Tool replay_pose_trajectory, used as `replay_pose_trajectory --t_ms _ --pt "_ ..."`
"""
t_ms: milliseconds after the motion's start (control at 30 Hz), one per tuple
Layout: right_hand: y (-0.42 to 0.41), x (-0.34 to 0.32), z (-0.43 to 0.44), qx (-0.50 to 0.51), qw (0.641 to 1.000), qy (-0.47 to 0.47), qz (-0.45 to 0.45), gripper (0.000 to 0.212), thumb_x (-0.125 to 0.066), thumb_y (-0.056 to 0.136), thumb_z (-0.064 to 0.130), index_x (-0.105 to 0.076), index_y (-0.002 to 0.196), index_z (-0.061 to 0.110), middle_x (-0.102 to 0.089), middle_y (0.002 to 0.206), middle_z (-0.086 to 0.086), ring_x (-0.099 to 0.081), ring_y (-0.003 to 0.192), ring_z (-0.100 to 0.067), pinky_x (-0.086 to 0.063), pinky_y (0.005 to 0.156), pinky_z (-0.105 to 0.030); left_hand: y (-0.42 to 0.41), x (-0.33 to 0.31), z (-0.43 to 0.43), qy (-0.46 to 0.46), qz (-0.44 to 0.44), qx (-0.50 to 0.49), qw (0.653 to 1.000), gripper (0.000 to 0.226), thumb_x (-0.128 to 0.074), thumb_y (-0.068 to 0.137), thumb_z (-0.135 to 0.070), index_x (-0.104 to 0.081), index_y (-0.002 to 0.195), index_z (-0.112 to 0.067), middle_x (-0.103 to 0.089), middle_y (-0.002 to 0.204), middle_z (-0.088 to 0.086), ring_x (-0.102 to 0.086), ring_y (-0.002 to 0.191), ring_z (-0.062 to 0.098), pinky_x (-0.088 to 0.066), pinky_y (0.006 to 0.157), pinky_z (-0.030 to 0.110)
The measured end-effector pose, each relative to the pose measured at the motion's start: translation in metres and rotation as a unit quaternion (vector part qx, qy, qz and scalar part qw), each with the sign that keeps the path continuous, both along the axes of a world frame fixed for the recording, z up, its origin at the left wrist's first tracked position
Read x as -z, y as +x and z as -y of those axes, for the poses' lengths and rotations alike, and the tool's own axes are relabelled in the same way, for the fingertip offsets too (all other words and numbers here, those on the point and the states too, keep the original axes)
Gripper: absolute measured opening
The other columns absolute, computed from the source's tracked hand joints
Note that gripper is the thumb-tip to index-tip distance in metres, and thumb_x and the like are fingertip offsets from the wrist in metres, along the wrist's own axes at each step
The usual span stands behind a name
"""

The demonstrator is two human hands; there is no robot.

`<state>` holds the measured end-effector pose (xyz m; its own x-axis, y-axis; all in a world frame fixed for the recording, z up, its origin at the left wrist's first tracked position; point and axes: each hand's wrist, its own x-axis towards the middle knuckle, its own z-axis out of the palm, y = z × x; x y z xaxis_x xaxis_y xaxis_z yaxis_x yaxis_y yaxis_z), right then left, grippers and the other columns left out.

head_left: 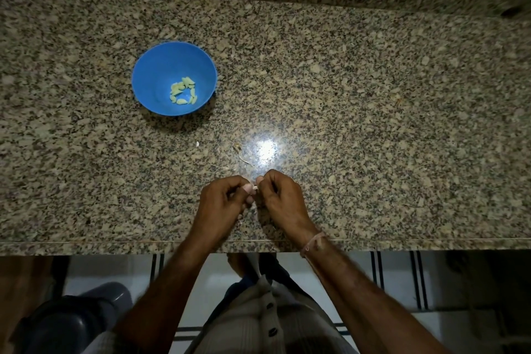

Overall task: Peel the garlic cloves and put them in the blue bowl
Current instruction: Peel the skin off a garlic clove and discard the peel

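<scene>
You were well into the job, by the look of it. A small heap of peeled cloves (184, 92) lay at the bottom of the blue bowl (161, 66), which stood on the desk (373, 123) well apart from you, off to your left and farther back. One more garlic clove (255, 187) was in work, held just above the near part of the desk between your left hand (224, 204) and your right hand (280, 198). Each grip was clamped on it, fingertips pinching the pale piece from either side with the other fingers curled in.

I judged the peeling of this clove unfinished, since it had not yet gone to the bowl. A few scraps of skin (242, 156) and a white fleck (197, 144) lay on the desk beyond your hands.

I saw no unpeeled cloves waiting on the desk, so this may have been the last. The speckled stone hides small pale things well, though, and I could not be sure.

The clove was mostly covered by your fingers. I could not tell how much skin was left on it. The glare (265, 149) washed out a patch of desk beside the scraps. A thread band (313, 241) sat on your right wrist.
</scene>
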<state>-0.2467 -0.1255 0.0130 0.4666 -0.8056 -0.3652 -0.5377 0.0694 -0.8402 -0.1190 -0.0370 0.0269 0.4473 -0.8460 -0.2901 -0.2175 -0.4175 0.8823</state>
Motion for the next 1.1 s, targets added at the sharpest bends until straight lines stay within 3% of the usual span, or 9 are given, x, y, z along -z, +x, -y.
replay_pose_trajectory --t_ms 133,233,367,500,667,733,833,967,1100 --pt "0.001 0.0 0.002 0.043 0.998 0.049 -0.003 0.04 -0.059 0.104 0.02 -0.047 0.066 0.021 -0.046 0.058 0.013 -0.04 0.054 -0.003 -0.035 0.053 -0.023 -0.007 -0.003 0.0 -0.036 0.151 0.024 0.988 0.014 -0.068 0.101 -0.029 -0.077 0.091 -0.024 -0.071 0.074 -0.011 -0.067 0.067 0.008 -0.053 0.062 0.037" --pt "0.0 0.001 0.001 0.07 0.993 0.091 -0.004 0.042 -0.059 0.101 0.017 -0.046 0.062 0.024 -0.047 0.058 0.011 -0.044 0.057 -0.01 -0.04 0.058 -0.029 -0.009 -0.001 0.001 -0.054 0.194 0.036 0.979 0.01 -0.071 0.099 -0.026 -0.075 0.092 -0.022 -0.069 0.076 -0.01 -0.064 0.067 0.008 -0.052 0.061 0.039" --pt "-0.003 0.0 0.001 0.08 0.987 0.136 0.037 0.033 -0.068 0.099 0.029 -0.059 0.07 0.018 -0.058 0.062 0.0 -0.055 0.06 -0.017 -0.05 0.06 -0.038 -0.011 0.0 0.003 -0.006 0.029 -0.057 0.998 0.016 -0.072 0.098 -0.028 -0.076 0.084 -0.021 -0.072 0.071 -0.002 -0.069 0.067 0.018 -0.058 0.064 0.04" --pt "-0.007 -0.003 0.006 0.066 0.978 0.174 0.099 0.027 -0.072 0.099 0.025 -0.069 0.09 0.001 -0.068 0.074 -0.013 -0.06 0.065 -0.022 -0.052 0.062 -0.038 -0.008 0.003 0.005 0.027 -0.15 -0.112 0.982 0.021 -0.069 0.1 -0.022 -0.075 0.083 -0.012 -0.074 0.073 0.01 -0.067 0.066 0.021 -0.053 0.064 0.035" --pt "-0.004 -0.001 0.004 0.006 0.992 0.107 0.062 0.023 -0.056 0.106 0.026 -0.062 0.085 0.018 -0.064 0.073 0.0 -0.057 0.065 -0.016 -0.051 0.061 -0.04 -0.012 0.001 0.01 0.04 -0.203 -0.112 0.972 0.025 -0.062 0.104 -0.02 -0.072 0.084 -0.008 -0.07 0.072 0.009 -0.061 0.066 0.018 -0.046 0.058 0.029" --pt "-0.002 -0.005 0.003 0.0 0.996 0.069 0.058 0.023 -0.055 0.106 0.017 -0.058 0.083 0.017 -0.06 0.07 0.006 -0.052 0.062 -0.007 -0.047 0.059 -0.03 -0.014 0.002 0.01 0.053 -0.209 -0.11 0.97 0.03 -0.057 0.106 -0.019 -0.068 0.079 -0.01 -0.063 0.066 0.006 -0.055 0.06 0.016 -0.042 0.055 0.029" --pt "0.002 -0.014 0.0 0.001 0.997 0.046 0.063 0.022 -0.052 0.107 0.008 -0.055 0.085 0.011 -0.056 0.068 0.01 -0.047 0.057 0.003 -0.04 0.057 -0.015 -0.021 0.001 0.011 0.063 -0.312 -0.136 0.938 0.036 -0.052 0.108 -0.023 -0.063 0.075 -0.015 -0.055 0.062 0.002 -0.045 0.057 0.016 -0.036 0.053 0.029" --pt "0.005 -0.021 0.001 0.029 0.981 0.163 0.103 0.028 -0.046 0.111 0.014 -0.053 0.084 0.015 -0.058 0.066 0.008 -0.053 0.058 -0.003 -0.045 0.055 -0.019 -0.027 0.0 0.01 0.007 -0.175 -0.136 0.975 0.035 -0.052 0.109 -0.032 -0.065 0.086 -0.008 -0.063 0.069 0.003 -0.056 0.063 0.017 -0.047 0.057 0.033" --pt "0.009 -0.018 0.005 0.072 0.942 0.304 0.121 0.034 -0.045 0.113 0.023 -0.055 0.081 0.018 -0.055 0.067 0.003 -0.047 0.06 -0.01 -0.04 0.058 -0.026 -0.025 0.006 0.009 -0.029 -0.054 -0.117 0.991 0.026 -0.057 0.106 -0.032 -0.066 0.089 -0.016 -0.068 0.078 0.004 -0.065 0.074 0.027 -0.054 0.066 0.045"
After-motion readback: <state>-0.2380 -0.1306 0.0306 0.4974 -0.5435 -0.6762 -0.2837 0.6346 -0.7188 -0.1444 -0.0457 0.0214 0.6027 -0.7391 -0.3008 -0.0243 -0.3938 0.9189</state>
